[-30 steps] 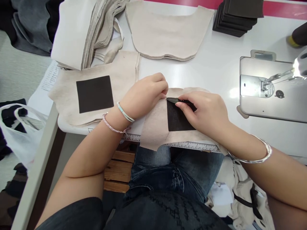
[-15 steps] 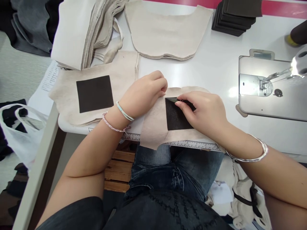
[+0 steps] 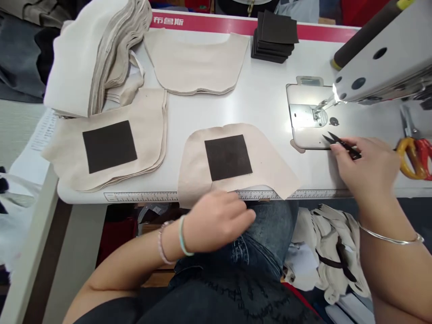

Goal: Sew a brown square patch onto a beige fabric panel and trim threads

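My right hand (image 3: 369,168) grips a pair of black thread snips (image 3: 347,146). Their parted blades point left over the front edge of the sewing machine's metal plate (image 3: 308,139). In a loose fist, my left hand (image 3: 219,220) hovers in front of the table edge, slightly blurred, with nothing seen in it. Just beyond it lies a beige fabric piece (image 3: 270,168), its left end hanging over the edge. A dark brown square patch (image 3: 228,157) lies flat on that piece.
Left are more beige pieces (image 3: 148,121) with a dark square (image 3: 110,146) on top. Behind stand a thick beige stack (image 3: 77,58), flat beige panels (image 3: 199,63) and stacked dark squares (image 3: 278,31). The machine head (image 3: 388,58) and scissors (image 3: 411,157) are at right.
My right hand has left the dark patch and moved right to the machine plate, where it holds the snips. My left hand has come off the fabric toward me. The view has shifted right.
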`<action>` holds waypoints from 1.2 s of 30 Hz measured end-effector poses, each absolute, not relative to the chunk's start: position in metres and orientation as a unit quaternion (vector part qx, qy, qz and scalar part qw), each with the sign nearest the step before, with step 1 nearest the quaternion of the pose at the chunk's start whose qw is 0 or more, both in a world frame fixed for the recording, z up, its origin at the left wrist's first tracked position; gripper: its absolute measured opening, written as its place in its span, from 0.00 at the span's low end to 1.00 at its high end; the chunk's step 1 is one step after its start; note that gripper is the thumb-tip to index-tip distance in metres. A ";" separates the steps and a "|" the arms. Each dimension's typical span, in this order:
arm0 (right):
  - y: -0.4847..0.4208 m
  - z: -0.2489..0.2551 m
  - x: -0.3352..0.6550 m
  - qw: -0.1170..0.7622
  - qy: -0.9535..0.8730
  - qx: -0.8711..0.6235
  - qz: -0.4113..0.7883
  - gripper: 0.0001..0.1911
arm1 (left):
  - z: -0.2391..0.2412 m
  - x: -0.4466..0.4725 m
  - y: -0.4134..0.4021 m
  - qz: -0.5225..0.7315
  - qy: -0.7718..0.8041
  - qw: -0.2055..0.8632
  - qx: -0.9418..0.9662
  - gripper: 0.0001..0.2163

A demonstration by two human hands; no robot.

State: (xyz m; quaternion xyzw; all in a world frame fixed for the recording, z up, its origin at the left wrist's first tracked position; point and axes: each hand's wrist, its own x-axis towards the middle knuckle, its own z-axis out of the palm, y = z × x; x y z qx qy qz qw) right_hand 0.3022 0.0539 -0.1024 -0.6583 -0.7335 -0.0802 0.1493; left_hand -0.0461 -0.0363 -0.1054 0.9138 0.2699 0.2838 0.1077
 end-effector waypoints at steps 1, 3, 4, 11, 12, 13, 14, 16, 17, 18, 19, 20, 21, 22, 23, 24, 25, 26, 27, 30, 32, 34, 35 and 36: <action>0.054 -0.104 0.314 0.147 -0.725 -0.667 -0.088 0.21 | -0.114 -0.033 -0.049 0.256 0.254 0.100 0.927 0.05; 0.056 -0.109 0.334 0.155 -0.703 -0.686 -0.103 0.23 | -0.132 -0.011 -0.067 0.219 0.247 0.090 0.940 0.07; 0.058 -0.111 0.342 0.161 -0.691 -0.697 -0.105 0.23 | -0.139 -0.003 -0.073 0.212 0.252 0.089 0.940 0.08; 0.053 -0.124 0.343 0.313 -0.693 -0.620 -0.195 0.24 | -0.137 -0.016 -0.076 0.250 0.272 0.063 0.927 0.10; 0.047 -0.122 0.328 0.325 -0.708 -0.594 -0.202 0.23 | -0.133 -0.025 -0.075 0.264 0.288 0.056 0.919 0.10; 0.040 -0.120 0.310 0.311 -0.744 -0.566 -0.171 0.23 | -0.130 -0.034 -0.072 0.283 0.308 0.045 0.907 0.11; 0.032 -0.116 0.289 0.312 -0.780 -0.531 -0.115 0.25 | -0.127 -0.042 -0.070 0.309 0.339 0.032 0.888 0.11; 0.018 -0.110 0.245 0.356 -0.836 -0.418 0.024 0.23 | -0.124 -0.057 -0.062 0.343 0.407 0.015 0.847 0.15; 0.013 -0.108 0.225 0.354 -0.848 -0.390 0.058 0.21 | -0.122 -0.063 -0.058 0.351 0.447 0.011 0.823 0.17; 0.010 -0.107 0.208 0.346 -0.856 -0.374 0.090 0.18 | -0.121 -0.067 -0.053 0.350 0.478 0.009 0.805 0.19; 0.009 -0.107 0.194 0.342 -0.860 -0.352 0.141 0.15 | -0.120 -0.071 -0.048 0.346 0.498 0.007 0.795 0.20; 0.010 -0.108 0.184 0.343 -0.858 -0.346 0.164 0.13 | -0.119 -0.073 -0.044 0.336 0.509 0.009 0.792 0.20; 0.011 -0.110 0.177 0.340 -0.855 -0.349 0.178 0.11 | -0.119 -0.075 -0.039 0.324 0.510 0.014 0.796 0.20; 0.013 -0.112 0.173 0.339 -0.851 -0.355 0.187 0.09 | -0.119 -0.076 -0.036 0.312 0.507 0.022 0.803 0.20; 0.015 -0.114 0.171 0.337 -0.846 -0.366 0.190 0.08 | -0.119 -0.076 -0.033 0.299 0.504 0.030 0.810 0.20; 0.017 -0.115 0.170 0.334 -0.842 -0.375 0.195 0.08 | -0.120 -0.077 -0.031 0.288 0.501 0.036 0.815 0.19; 0.018 -0.116 0.170 0.331 -0.839 -0.382 0.202 0.07 | -0.121 -0.077 -0.029 0.278 0.500 0.039 0.819 0.19; 0.019 -0.116 0.171 0.327 -0.836 -0.388 0.208 0.06 | -0.122 -0.078 -0.028 0.271 0.499 0.039 0.822 0.19; 0.020 -0.115 0.171 0.323 -0.835 -0.391 0.214 0.05 | -0.123 -0.078 -0.028 0.266 0.499 0.037 0.824 0.18; 0.022 -0.111 0.169 0.303 -0.839 -0.394 0.221 0.05 | -0.125 -0.079 -0.028 0.259 0.500 0.034 0.826 0.18; 0.023 -0.108 0.168 0.282 -0.848 -0.390 0.221 0.05 | -0.124 -0.080 -0.028 0.260 0.501 0.041 0.825 0.18; 0.024 -0.106 0.167 0.256 -0.865 -0.379 0.208 0.06 | -0.124 -0.080 -0.027 0.262 0.500 0.045 0.824 0.19; 0.025 -0.105 0.167 0.240 -0.874 -0.374 0.197 0.07 | -0.124 -0.080 -0.027 0.265 0.500 0.046 0.824 0.18; 0.025 -0.105 0.166 0.223 -0.883 -0.370 0.182 0.08 | -0.124 -0.080 -0.026 0.266 0.498 0.046 0.824 0.18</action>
